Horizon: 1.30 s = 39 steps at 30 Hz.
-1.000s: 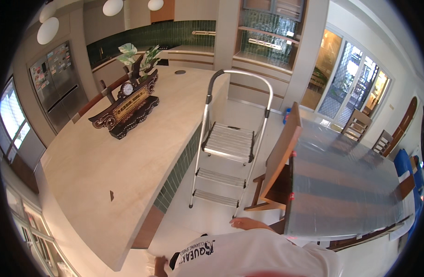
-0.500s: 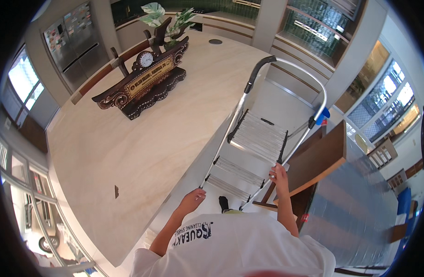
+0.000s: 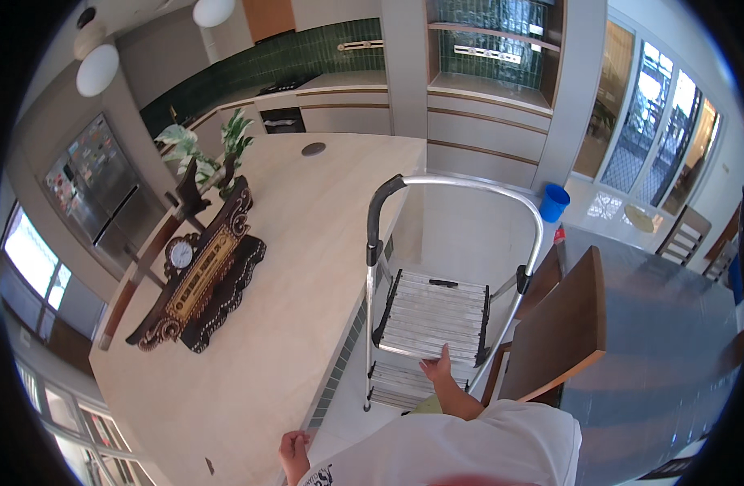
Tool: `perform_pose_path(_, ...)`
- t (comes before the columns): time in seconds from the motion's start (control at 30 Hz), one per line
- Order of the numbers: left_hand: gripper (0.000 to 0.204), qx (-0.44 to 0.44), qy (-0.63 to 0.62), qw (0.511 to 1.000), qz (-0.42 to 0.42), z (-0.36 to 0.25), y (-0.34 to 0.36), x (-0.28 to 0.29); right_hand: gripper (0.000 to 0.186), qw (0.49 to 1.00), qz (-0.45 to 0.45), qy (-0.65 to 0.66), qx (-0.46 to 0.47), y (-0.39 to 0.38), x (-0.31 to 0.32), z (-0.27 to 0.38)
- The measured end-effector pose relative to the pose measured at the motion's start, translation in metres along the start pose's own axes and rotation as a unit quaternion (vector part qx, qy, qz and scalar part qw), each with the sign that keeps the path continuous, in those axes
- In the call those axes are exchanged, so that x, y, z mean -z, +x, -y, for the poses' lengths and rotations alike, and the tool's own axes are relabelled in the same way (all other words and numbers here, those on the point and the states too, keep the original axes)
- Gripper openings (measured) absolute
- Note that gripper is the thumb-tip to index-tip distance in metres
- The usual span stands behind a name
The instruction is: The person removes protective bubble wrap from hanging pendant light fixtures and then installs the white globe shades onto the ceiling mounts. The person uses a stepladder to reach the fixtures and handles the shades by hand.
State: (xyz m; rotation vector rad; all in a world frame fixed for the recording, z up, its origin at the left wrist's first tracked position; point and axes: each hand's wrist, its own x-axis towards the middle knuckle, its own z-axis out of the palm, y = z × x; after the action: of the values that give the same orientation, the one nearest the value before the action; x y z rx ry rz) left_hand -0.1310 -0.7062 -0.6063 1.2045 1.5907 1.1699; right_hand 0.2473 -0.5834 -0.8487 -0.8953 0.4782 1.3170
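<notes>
A silver folding step ladder (image 3: 437, 312) with a black-gripped hoop rail (image 3: 469, 185) stands open on the floor, close to the long side of a cream stone counter (image 3: 307, 267). My right hand (image 3: 442, 374) is at the front edge of its top step, fingers apart, gripping nothing; whether it touches the step I cannot tell. Down by the counter's near edge, my left hand (image 3: 294, 452) is off the ladder, fingers curled in, and nothing shows in it. The lower step (image 3: 400, 387) is partly hidden by my right arm.
A carved dark wooden nameplate stand with a clock (image 3: 198, 279) and a leafy plant (image 3: 214, 146) occupy the counter. Right of the ladder, a wooden chair (image 3: 554, 332) stands against a plastic-covered table (image 3: 647, 340). A blue bucket (image 3: 554, 202) is beyond.
Both hands have let go of the ladder's side rails. My right hand has moved to the top step's front edge, my left to the counter edge. The view has tilted up and turned.
</notes>
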Motion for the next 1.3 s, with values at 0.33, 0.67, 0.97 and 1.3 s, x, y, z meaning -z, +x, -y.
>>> perform_pose_path(0.33, 0.02, -0.024, 0.041, 0.995, -0.085, -0.001, -0.026, 0.034, 0.072, 0.998, 0.026, 0.013, 0.053, -0.001, 0.011, -0.012)
perform_pose_path(0.67, 0.009, -0.086, 0.017, 0.99, -0.11, 0.032, -0.038, 0.115, 0.081, 0.999, -0.011, -0.051, -0.003, -0.024, 0.055, -0.053)
perform_pose_path(0.97, 0.006, -0.225, 0.209, 0.932, -0.194, 0.062, -0.033, 0.139, 0.087, 0.996, 0.042, -0.074, -0.012, -0.045, 0.048, -0.066)
perform_pose_path(1.3, 0.015, -0.234, 0.237, 0.899, -0.284, 0.045, 0.024, 0.077, 0.066, 0.981, 0.112, -0.111, -0.111, -0.048, 0.048, -0.038)
